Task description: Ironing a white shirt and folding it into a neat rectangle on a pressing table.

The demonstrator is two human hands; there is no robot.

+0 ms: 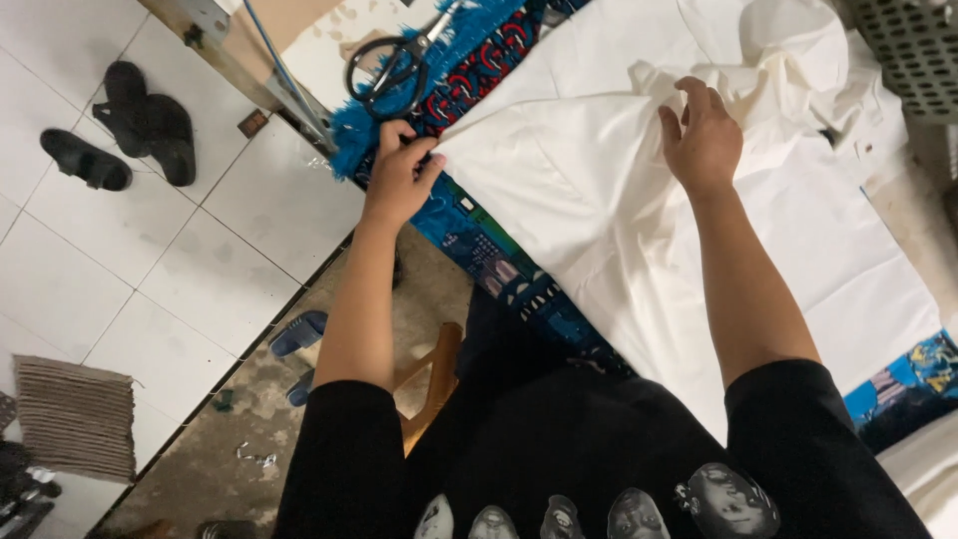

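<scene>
A pair of black-handled scissors [391,62] is seen lying on the blue patterned cloth [479,245] at the table's far edge, just beyond the left hand [399,175]. A blue fringed edge [351,135] hangs beside a metal table leg [289,95]. On the white tiled floor [130,260], black sandals [125,125] are noted well apart from the table, blue slippers [299,334] near a wooden stool [434,384], and a ribbed grey mat [75,419] at the left. A grey plastic basket [913,50] stands at the upper right. Nothing is found between the hands and the fabric.

The white fabric [599,200] is spread over the patterned cloth, smooth in the middle and bunched into folds at the far side. Its pointed corner is pinched between thumb and fingers of the left hand. The right hand [704,135] is closed on a gathered fold of the same fabric, fingers curled in.
</scene>
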